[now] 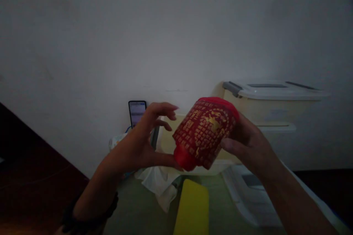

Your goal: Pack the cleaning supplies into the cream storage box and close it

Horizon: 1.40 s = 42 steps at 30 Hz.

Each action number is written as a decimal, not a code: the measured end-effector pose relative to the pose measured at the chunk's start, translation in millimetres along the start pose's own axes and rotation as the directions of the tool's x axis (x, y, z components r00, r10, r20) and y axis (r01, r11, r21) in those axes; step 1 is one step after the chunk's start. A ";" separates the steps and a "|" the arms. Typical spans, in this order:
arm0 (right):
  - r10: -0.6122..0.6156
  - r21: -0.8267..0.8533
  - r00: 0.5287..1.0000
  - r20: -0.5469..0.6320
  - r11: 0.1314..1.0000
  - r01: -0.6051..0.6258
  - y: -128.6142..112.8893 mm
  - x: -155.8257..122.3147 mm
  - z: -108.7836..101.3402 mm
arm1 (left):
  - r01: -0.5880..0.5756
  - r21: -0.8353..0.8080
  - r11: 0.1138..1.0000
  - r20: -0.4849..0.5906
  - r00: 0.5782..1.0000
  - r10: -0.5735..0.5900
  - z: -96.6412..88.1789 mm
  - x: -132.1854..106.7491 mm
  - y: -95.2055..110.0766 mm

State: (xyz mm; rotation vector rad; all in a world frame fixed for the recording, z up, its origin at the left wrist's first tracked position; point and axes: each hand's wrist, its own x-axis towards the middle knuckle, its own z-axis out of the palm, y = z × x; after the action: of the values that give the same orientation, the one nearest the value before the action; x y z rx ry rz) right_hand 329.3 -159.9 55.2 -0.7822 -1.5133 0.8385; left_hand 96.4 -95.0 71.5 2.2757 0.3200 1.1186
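A red jar (205, 134) with gold patterns and characters is tilted in mid-air, its red cap end pointing down and left. My right hand (248, 143) is wrapped round the jar's wide base from the right. My left hand (143, 141) is at the cap end, thumb touching the red cap from below, fingers spread and curled above it without closing on anything.
A lidded cream plastic storage box (273, 99) stands against the white wall, another below it. A lit phone (137, 112) leans upright on the wall. Below lie a yellow flat object (193, 209), white cloth (158, 183) and a white lid (248, 194). Dark furniture is at left.
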 end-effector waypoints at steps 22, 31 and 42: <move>-0.017 -0.256 0.983 0.183 0.964 0.064 -1.5 -11.9 22.1 | -0.020 0.089 0.996 0.111 0.994 0.010 5.3 -0.2 1.8; -0.073 -0.404 0.976 0.204 0.902 0.152 -3.7 -13.3 21.1 | -0.012 0.181 0.983 0.207 0.978 -0.026 3.8 -2.6 2.2; -0.223 -0.533 0.967 0.126 0.806 0.255 4.4 -7.7 20.7 | -0.053 0.139 0.989 0.123 0.992 0.036 19.5 2.6 -7.8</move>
State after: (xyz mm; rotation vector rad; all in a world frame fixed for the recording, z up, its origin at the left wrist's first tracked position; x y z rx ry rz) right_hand 309.5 -165.7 46.2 -0.9545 -1.8910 0.2266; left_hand 113.5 -95.2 59.1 2.4747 0.3116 1.0037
